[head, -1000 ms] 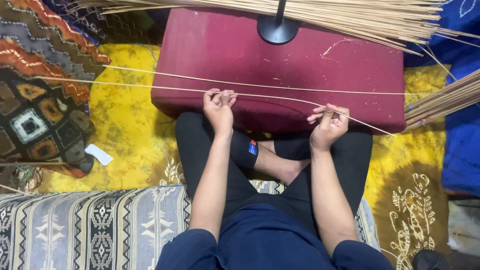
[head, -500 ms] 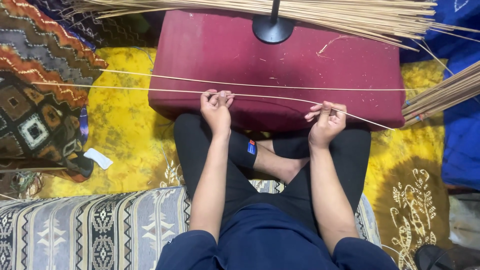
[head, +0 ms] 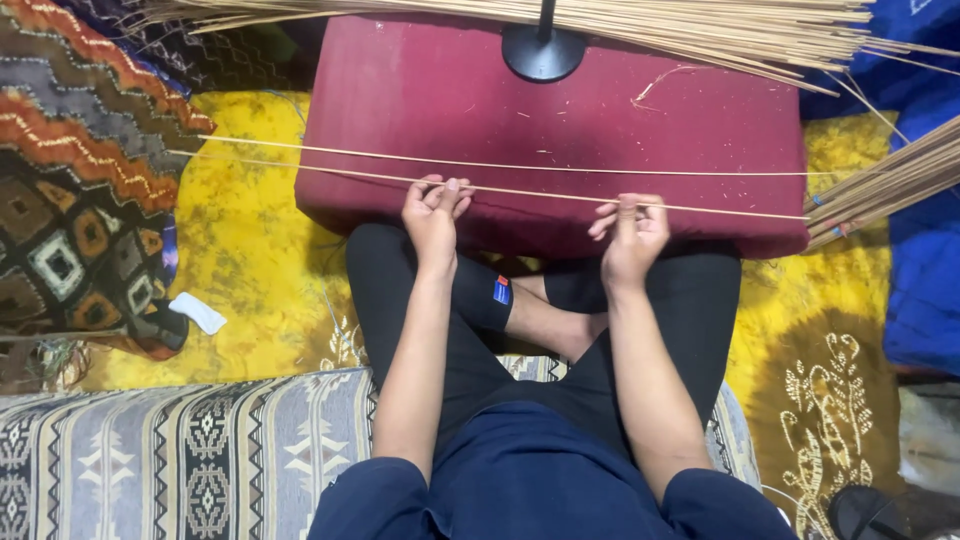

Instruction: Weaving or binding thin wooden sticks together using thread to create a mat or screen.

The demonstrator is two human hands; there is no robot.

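I sit cross-legged behind a dark red cushion [head: 560, 110]. My left hand [head: 433, 212] and my right hand [head: 628, 232] both pinch one long thin bamboo stick [head: 530, 192] that runs left to right along the cushion's near edge. A second thin stick [head: 520, 166] lies parallel just beyond it, untouched. Both sticks reach out over the yellow cloth on the left.
A large sheaf of sticks [head: 640, 22] lies across the cushion's far edge, with a black round lamp base [head: 543, 50] on it. Another bundle [head: 885, 185] enters at right. Yellow patterned cloth [head: 250, 250] covers the floor; a patterned cushion [head: 170, 450] lies at lower left, a blue fabric [head: 925, 270] at right.
The stick in my hands has levelled out, its right end rising from the cushion's front edge. My right hand has shifted slightly left along it.
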